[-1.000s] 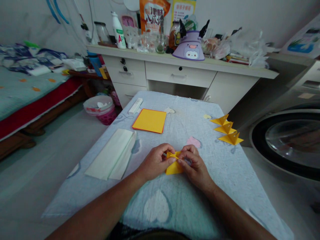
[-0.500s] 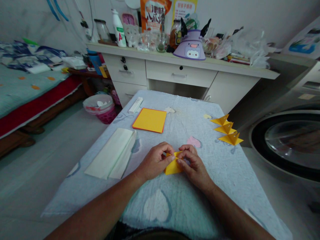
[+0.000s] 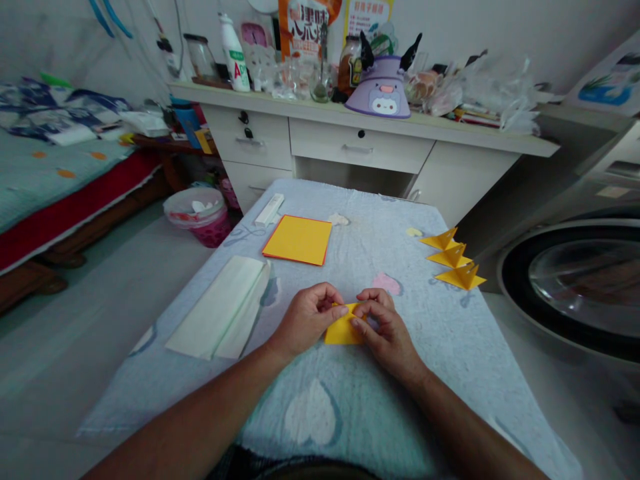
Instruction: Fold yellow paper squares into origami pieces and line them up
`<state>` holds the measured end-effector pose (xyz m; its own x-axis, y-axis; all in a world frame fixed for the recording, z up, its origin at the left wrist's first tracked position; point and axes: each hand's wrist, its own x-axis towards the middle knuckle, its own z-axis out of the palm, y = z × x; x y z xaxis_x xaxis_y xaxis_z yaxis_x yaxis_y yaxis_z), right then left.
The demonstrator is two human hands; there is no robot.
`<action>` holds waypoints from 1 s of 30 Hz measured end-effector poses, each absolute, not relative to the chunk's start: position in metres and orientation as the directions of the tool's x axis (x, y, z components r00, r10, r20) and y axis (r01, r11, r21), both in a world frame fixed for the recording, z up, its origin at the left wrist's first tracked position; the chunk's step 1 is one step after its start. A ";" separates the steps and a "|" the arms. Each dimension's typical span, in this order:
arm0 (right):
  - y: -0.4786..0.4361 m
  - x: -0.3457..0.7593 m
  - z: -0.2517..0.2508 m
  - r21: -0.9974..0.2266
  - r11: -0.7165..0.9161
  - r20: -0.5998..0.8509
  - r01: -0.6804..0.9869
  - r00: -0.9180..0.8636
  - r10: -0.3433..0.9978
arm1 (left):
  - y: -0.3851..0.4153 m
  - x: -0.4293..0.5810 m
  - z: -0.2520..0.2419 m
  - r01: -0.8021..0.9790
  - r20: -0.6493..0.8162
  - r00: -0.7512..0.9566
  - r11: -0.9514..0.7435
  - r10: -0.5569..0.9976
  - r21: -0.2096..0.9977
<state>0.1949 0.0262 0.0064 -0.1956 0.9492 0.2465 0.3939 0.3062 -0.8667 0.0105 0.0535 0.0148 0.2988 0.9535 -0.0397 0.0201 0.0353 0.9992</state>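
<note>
A small folded yellow paper [image 3: 341, 331] lies on the light blue cloth of the table [image 3: 440, 347], pinched from both sides. My left hand [image 3: 305, 319] grips its left edge with thumb and fingers curled. My right hand [image 3: 383, 327] presses and pinches its upper right corner with fingers bent. Three folded yellow paper pieces [image 3: 453, 259] sit in a row at the table's right edge. A stack of square yellow sheets [image 3: 299, 239] lies further back in the middle.
A folded white cloth [image 3: 220, 308] lies on the left of the table, a white stick [image 3: 270, 209] beyond it. A cluttered desk [image 3: 360, 143] stands behind, a bin [image 3: 196, 213] and a bed [image 3: 55, 180] on the left, a washing machine door [image 3: 580, 280] on the right.
The paper's raised flap has been pressed down flat. Both hands have shifted slightly left and closed tighter over the paper's top edge.
</note>
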 end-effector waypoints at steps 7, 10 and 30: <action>0.026 0.199 0.008 -0.863 0.314 0.243 0.396 -0.221 0.945 | 0.056 0.004 0.022 -0.101 0.018 0.198 0.002 0.980 0.995; 0.026 0.199 0.008 -0.863 0.321 0.247 0.390 -0.228 0.942 | 0.056 0.005 0.021 -0.124 0.039 0.179 -0.017 0.983 0.992; 0.027 0.194 -0.001 -0.992 0.103 0.084 0.074 -0.220 0.972 | 0.047 0.014 0.020 -0.107 0.144 0.260 -0.120 0.955 0.987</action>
